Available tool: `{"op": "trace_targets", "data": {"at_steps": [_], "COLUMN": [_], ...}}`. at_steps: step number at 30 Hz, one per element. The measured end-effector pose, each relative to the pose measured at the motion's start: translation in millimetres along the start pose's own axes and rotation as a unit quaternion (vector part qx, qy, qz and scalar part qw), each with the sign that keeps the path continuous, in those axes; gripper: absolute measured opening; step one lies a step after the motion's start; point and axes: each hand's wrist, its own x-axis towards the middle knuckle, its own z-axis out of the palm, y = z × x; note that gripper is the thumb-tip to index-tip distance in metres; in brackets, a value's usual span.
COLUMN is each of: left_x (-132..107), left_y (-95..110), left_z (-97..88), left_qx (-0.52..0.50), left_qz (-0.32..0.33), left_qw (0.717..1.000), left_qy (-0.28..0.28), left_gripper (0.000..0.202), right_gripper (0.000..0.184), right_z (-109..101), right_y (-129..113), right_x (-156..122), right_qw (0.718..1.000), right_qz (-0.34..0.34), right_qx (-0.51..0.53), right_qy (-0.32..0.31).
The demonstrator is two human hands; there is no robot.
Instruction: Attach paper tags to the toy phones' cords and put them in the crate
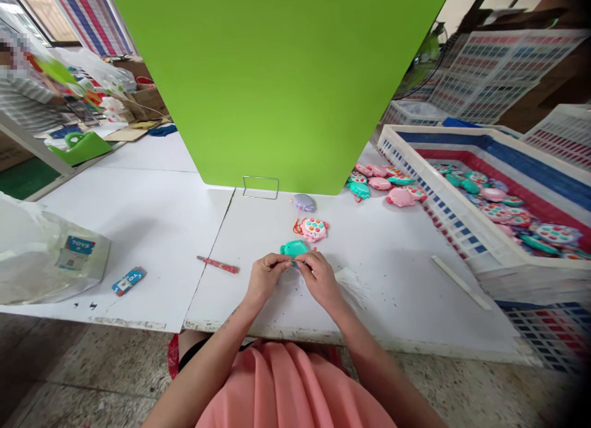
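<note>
My left hand [268, 277] and my right hand [319, 280] meet at the table's front middle, fingertips pinched almost together. What they pinch is too small to make out. Directly at the fingertips is a teal animal-shaped toy [294, 249], its smooth side up, partly covered by my fingers. Beyond it lies a pink toy [314, 228] with coloured round buttons and an orange cord [298, 226]. A lilac toy [303, 202] rests farther back. Beside my right wrist, a bundle of thin white strands [349, 286] is spread on the table.
A large green panel [286, 95] stands at the back, with a wire stand [260, 187] at its foot. Pink and teal toys [381, 183] are piled right of it, near a toy-filled white crate [462, 237]. Leftward lie a red-handled tool [218, 265], a blue packet [128, 281] and a plastic bag [41, 249].
</note>
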Motion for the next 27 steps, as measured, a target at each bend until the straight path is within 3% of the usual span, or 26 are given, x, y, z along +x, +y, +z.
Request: {"op": "trace_targets", "data": {"at_steps": [10,15,19,24,27], "left_x": [1.6,-0.3,-1.9,-3.0,-2.6], "left_y": [0.3,9.8,18.8,20.8,17.7], "left_z": [0.4,-4.6,-7.2,-6.1,-7.5], "left_qx": [-0.010,0.072,0.141,0.165,0.193], "left_qz": [-0.015,0.010,0.059,0.110,0.112], "left_qw": [0.999,0.995,0.987,0.980,0.975], "left_qy": [-0.035,-0.075,-0.057,-0.030,-0.020], "left_gripper": [0.023,0.020,0.014,0.016,0.021], "right_gripper": [0.017,0.018,0.019,0.017,0.020], "right_z": [-1.7,-3.0,-3.7,-8.6,-27.4], "right_y": [-0.9,0.0,0.3,0.3,2.6], "right_x": [0.2,0.7,1.8,8.9,22.2], "right_qw": [1.000,0.999,0.998,0.975,0.950], "right_qz": [-0.005,0.001,0.008,0.093,0.126], "right_qx": [0.005,0.028,0.056,0.194,0.287], "right_qy": [-0.012,-0.020,-0.038,-0.048,0.002]}}
